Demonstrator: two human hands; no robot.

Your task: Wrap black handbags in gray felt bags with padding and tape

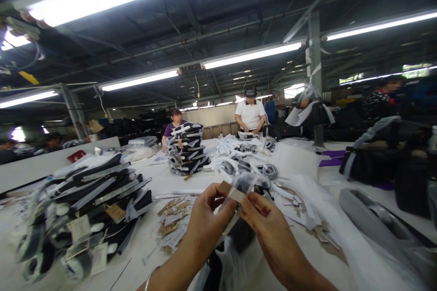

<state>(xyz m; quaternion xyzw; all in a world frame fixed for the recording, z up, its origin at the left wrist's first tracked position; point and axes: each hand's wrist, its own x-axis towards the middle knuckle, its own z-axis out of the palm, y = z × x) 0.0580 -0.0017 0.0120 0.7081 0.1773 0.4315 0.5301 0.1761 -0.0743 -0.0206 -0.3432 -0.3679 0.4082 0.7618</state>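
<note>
Both hands meet low in the middle of the head view, pinching small tags. My left hand (208, 211) is closed on a brown card tag (224, 188), thumb and fingers pressed together. Opposite it, my right hand (261, 211) is closed on a pale tag (236, 194) that lies close beside the brown one. Clear plastic (244, 182) shows just above the fingertips. Below the hands is a black item (241, 236) partly wrapped in whitish plastic, much of it hidden by the wrists.
Stacked black items in plastic (102, 186) lie at left, with another stack (187, 148) farther back. Loose tags (174, 218) lie left of my hands. Wrapped grey parts (235, 154) cover the table's middle. A grey plastic piece (375, 216) is at right. Two people stand behind the table.
</note>
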